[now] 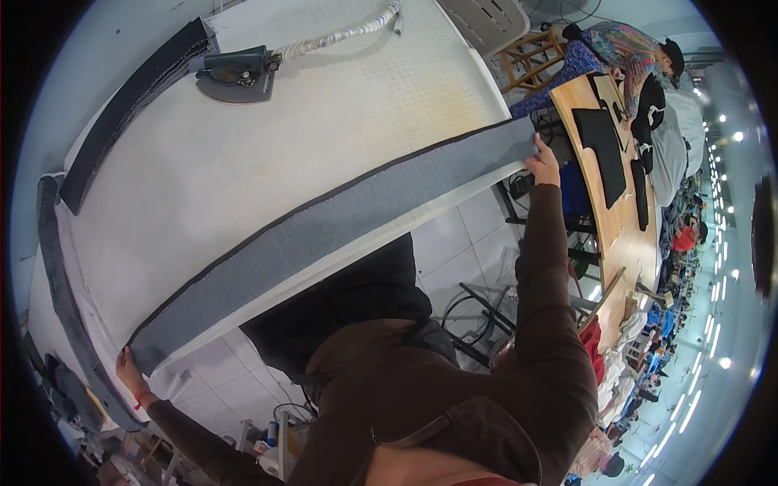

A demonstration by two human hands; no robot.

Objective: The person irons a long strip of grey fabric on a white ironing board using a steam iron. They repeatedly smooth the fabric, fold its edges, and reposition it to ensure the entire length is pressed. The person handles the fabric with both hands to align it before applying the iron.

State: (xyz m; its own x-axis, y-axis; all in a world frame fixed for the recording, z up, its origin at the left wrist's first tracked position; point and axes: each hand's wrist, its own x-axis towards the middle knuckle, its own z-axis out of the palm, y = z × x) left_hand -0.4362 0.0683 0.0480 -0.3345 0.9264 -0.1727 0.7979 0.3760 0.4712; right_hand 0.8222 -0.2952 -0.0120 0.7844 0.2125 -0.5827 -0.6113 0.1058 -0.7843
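A long grey-blue fabric strip (324, 227) with a dark far edge lies along the near edge of the white padded ironing table (267, 154). Its left end is pinched by my left hand (130, 374) at the table's near left corner. My right hand (545, 162) holds the other end, thumb up, just past the table's right edge. The strip is stretched fairly flat between both hands. Beyond it, a dark green iron (235, 77) rests on its soleplate near the far side, its wrapped hose (336, 36) running off to the right.
Dark fabric strips (134, 113) are stacked at the far left of the table. Another dark strip (61, 283) drapes along the left edge. At right, a wooden table (628, 243) carries black cut pieces (600, 146), with a person (628, 53) leaning over it. A wooden stool (531, 61) stands beyond.
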